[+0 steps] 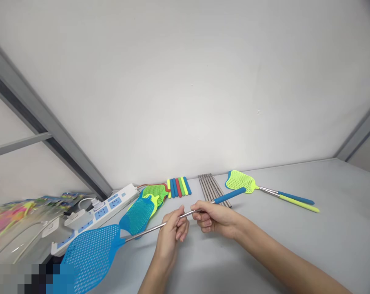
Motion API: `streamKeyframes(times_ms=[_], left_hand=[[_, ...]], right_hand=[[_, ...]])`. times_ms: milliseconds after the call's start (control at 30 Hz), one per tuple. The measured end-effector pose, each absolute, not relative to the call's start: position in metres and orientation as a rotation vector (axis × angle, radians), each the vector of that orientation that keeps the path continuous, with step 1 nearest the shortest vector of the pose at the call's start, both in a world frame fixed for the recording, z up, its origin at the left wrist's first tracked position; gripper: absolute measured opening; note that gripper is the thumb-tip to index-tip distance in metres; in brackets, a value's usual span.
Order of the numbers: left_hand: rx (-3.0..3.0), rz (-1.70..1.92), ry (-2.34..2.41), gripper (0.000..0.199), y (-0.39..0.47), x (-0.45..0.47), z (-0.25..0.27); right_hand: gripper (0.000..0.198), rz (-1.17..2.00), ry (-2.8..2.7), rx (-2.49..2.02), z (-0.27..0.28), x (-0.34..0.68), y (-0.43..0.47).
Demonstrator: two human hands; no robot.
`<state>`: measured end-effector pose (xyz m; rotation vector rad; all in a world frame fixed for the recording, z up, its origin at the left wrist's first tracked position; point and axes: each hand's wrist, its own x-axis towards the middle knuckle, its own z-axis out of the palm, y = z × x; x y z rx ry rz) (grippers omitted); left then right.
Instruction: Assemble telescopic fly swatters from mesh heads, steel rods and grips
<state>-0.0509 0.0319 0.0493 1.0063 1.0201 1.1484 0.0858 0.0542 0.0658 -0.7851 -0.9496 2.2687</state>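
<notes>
A blue fly swatter (94, 254) with a metal telescopic rod and a blue grip is held across the front of me, its head down at the left and its grip up at the right. My left hand (171, 228) pinches the rod near its middle. My right hand (213, 218) is closed round the rod just below the blue grip. Behind my right hand several loose metal rods (207, 185) lie side by side. Further back is a row of coloured handle grips (178, 187), in yellow, blue, red and green.
Loose swatter heads (138, 214) in blue, yellow, green and red overlap left of centre. A white power strip (111, 210) with plugged-in chargers runs along the left, beside plastic-wrapped goods (16, 220). Two swatters with grips (241, 182) lie at right, near the wall (185, 90).
</notes>
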Motion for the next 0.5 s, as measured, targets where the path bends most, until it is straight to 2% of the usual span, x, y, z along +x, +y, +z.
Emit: streamKeyframes(times_ms=[500], left_hand=[[1.036,1.147,1.029,0.043,0.0323,-0.0549,0.0516]], right_hand=[[0.023,2.270,-0.932,-0.823,0.0663,0.0890,0.0549]])
